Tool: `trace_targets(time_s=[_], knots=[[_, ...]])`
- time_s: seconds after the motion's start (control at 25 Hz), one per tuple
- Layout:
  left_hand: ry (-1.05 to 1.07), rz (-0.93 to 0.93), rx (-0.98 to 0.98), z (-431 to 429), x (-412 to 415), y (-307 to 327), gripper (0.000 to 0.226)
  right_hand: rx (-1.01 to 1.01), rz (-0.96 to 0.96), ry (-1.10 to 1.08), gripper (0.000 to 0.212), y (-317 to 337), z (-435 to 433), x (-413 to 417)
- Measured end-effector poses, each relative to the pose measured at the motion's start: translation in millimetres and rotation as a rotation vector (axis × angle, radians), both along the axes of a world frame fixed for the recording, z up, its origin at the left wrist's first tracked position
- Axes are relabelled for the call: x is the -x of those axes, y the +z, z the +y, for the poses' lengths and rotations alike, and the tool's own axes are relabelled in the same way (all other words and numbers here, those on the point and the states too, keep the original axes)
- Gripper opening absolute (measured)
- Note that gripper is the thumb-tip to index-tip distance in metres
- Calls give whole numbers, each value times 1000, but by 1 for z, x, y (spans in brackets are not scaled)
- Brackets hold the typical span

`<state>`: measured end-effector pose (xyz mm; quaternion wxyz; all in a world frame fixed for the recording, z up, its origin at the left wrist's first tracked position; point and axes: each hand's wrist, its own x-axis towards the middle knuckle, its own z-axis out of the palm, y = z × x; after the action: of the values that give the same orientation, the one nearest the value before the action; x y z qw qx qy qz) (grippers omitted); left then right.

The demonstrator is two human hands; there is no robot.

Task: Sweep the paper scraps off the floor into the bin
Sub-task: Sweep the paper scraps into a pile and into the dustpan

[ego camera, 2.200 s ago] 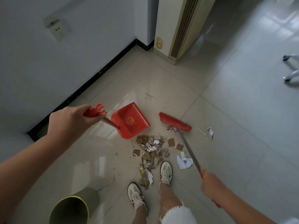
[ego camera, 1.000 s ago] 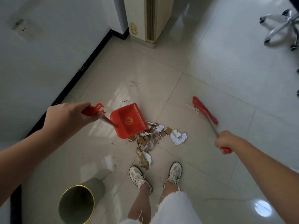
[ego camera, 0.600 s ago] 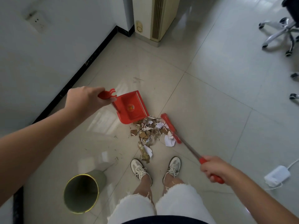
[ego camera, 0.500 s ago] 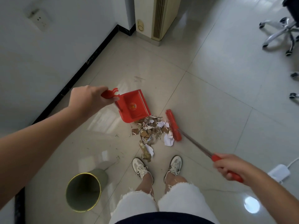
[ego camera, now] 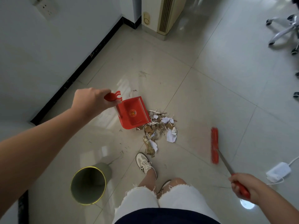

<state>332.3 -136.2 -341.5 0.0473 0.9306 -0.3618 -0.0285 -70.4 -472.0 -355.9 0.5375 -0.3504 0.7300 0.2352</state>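
A heap of white and brown paper scraps (ego camera: 159,128) lies on the tiled floor in front of my feet. My left hand (ego camera: 92,101) grips the handle of a red dustpan (ego camera: 132,113), whose open edge touches the left side of the heap. My right hand (ego camera: 244,186) holds the red handle of a broom; its red head (ego camera: 214,145) hangs blurred well to the right of the scraps, apart from them. A round bin (ego camera: 88,185) with a yellow rim stands open at the lower left, near my left foot.
A white wall with a black skirting (ego camera: 84,62) runs along the left. A cream floor-standing unit (ego camera: 163,15) stands at the back. An office chair base (ego camera: 284,29) is at the upper right. A white power adapter (ego camera: 278,171) with a cable lies at the right.
The broom head has swung away from the heap's right edge, out to the right and nearer to me. The dustpan has stayed at the heap's left side. The view has shifted slightly.
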Motion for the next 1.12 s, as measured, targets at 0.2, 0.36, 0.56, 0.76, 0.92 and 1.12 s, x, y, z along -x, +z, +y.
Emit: trace_targets(time_s=[0.2, 0.36, 0.56, 0.76, 0.92, 1.12], knots=[[24, -20, -26, 21, 8, 7, 48, -95, 29, -43, 32, -29, 46, -9], [16, -20, -53, 27, 1, 9, 47, -155, -104, -159, 37, -41, 76, -69], [45, -24, -40, 31, -9, 2, 52, -245, -188, -208, 29, -44, 82, -150], [78, 1, -14, 25, -20, -6, 47, -389, -243, -192, 19, -23, 91, -196], [105, -5, 0, 15, -27, -3, 47, -421, -241, -211, 26, -9, 81, -205], [202, -39, 26, 14, -28, 11, 47, -466, -217, -182, 26, 52, 15, -179]])
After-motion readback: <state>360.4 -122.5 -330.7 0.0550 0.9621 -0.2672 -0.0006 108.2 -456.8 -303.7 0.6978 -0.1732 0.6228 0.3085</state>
